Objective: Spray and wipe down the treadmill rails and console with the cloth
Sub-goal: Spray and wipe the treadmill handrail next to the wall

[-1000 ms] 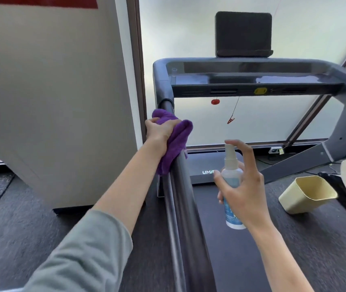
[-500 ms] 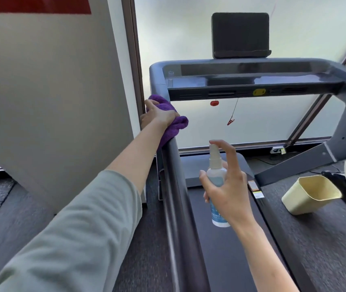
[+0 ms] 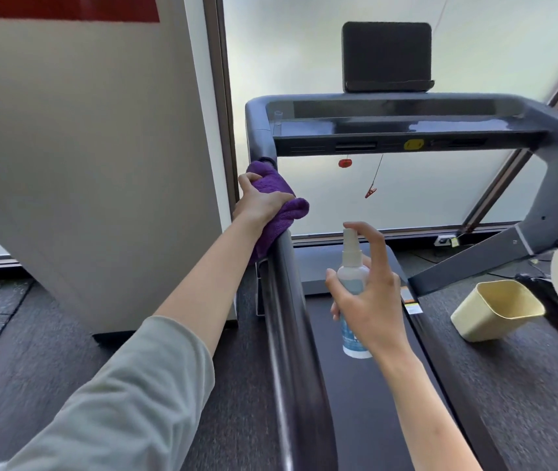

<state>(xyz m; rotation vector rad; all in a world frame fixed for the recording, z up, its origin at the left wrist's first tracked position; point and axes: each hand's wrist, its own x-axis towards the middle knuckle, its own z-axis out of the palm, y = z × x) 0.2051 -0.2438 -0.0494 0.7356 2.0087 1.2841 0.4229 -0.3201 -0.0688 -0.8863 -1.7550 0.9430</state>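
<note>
My left hand (image 3: 259,201) grips a purple cloth (image 3: 282,212) wrapped over the top of the treadmill's dark left rail (image 3: 291,334), just below the corner where the rail meets the console (image 3: 406,127). My right hand (image 3: 371,300) holds a small white and blue spray bottle (image 3: 352,277) upright over the belt (image 3: 355,402), index finger arched over the nozzle. The right rail (image 3: 556,185) slopes down at the far right, with no hand on it.
A white panel (image 3: 101,164) stands close to the left of the rail. A black tablet holder (image 3: 386,57) sits on the console, and a red safety clip (image 3: 371,192) hangs below it. A cream bin (image 3: 498,314) lies tilted on the dark floor at right. Frosted windows are behind.
My left hand slid the cloth up the left rail toward the console corner. The right hand with the bottle shifted a little left and nearer the rail.
</note>
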